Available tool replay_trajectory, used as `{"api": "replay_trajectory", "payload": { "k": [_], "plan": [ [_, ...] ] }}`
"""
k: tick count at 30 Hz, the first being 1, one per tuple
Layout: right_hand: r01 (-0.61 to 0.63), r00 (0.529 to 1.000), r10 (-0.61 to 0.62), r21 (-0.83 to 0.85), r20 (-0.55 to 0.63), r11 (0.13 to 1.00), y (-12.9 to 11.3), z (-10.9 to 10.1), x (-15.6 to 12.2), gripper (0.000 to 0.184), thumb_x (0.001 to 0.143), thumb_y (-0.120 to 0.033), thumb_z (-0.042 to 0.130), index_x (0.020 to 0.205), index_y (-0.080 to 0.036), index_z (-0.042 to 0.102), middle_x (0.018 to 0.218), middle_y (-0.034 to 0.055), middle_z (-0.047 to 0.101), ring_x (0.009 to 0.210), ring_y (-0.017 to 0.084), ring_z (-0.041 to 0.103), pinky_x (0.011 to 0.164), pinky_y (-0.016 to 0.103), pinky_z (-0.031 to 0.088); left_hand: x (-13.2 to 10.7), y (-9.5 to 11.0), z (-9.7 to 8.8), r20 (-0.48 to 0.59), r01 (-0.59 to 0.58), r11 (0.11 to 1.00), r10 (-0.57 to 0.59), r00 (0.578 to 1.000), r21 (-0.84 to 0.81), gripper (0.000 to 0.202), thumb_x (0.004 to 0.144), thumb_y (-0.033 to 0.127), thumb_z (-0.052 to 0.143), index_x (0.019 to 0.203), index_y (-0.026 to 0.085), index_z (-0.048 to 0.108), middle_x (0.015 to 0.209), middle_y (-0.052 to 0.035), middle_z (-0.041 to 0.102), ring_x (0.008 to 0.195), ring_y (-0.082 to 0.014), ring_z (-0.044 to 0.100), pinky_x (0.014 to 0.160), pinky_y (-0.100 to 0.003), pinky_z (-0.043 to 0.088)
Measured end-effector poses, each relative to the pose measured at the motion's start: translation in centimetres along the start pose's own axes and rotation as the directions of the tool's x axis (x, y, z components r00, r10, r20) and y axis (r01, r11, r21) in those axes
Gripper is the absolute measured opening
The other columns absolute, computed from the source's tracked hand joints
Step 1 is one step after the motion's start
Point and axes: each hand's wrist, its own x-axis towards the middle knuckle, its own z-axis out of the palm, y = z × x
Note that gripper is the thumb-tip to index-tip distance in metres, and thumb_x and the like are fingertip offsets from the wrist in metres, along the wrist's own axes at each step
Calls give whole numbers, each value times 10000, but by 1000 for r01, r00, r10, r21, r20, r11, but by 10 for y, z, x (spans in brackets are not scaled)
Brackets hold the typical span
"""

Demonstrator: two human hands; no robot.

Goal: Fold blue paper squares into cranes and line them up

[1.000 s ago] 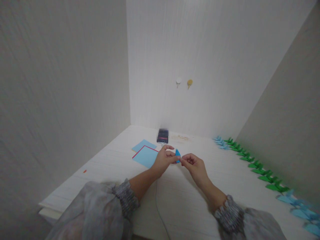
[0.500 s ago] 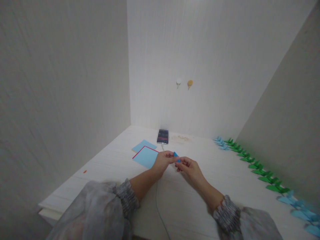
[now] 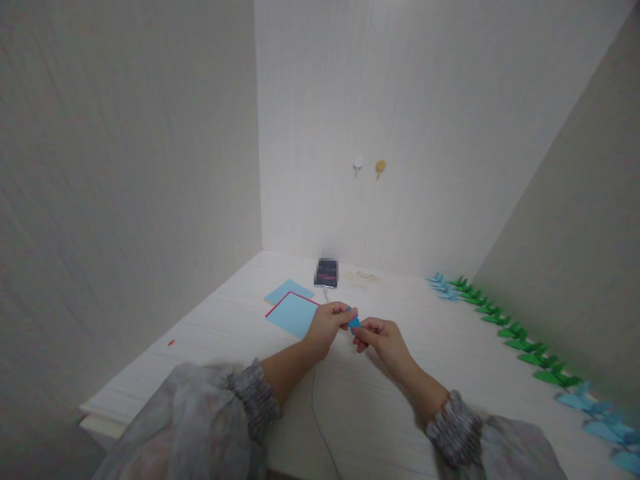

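Note:
A small folded piece of blue paper (image 3: 354,323) is pinched between both my hands above the white table (image 3: 225,340). My left hand (image 3: 327,327) grips it from the left with curled fingers. My right hand (image 3: 381,339) holds it from the right, fingers closed around its lower end. Most of the paper is hidden by my fingers.
A stack of light blue square sheets with a red edge (image 3: 294,312) lies just left of my hands. A phone (image 3: 326,273) with a cable sits behind. A row of folded green (image 3: 520,347) and blue paper figures (image 3: 600,413) lines the right wall. Two hooks (image 3: 369,165) are on the back wall.
My hands have closed in on each other, and the blue paper, which stuck up between them, is now mostly covered by my fingers.

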Motion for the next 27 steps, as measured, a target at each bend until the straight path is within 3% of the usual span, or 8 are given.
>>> {"api": "replay_trajectory", "payload": {
  "k": [8,18,22,27],
  "plan": [
    [-35,999,35,66,4,997,-1,3,0,169,594,-282,593,514,-135,570,448,-13,582,359,84,487,406,205,377,4,-7,0,-9,13,999,-14,1000,-53,296,619,394,558,499,128,509,428,24,449,421,-65,371,465,-215,279],
    [-86,996,89,167,-10,982,0,1,0,206,583,-305,617,487,-133,556,432,-11,575,336,83,487,389,207,371,4,1,1,-41,43,998,-41,998,41,416,622,531,482,538,124,510,478,2,496,446,-78,430,473,-213,339],
    [-97,995,95,160,16,982,5,0,0,231,595,-333,614,509,-130,544,446,-17,568,336,83,494,384,203,368,1,1,1,26,48,993,-51,998,106,335,534,443,613,523,131,493,433,29,471,413,-66,408,458,-204,317],
    [-103,993,94,144,68,984,8,2,1,267,603,-378,604,531,-131,534,443,-17,564,346,93,508,393,207,373,-1,-1,1,-10,26,997,-25,1000,73,301,530,392,631,481,139,477,387,46,440,381,-53,364,431,-200,269]
  ]
}}
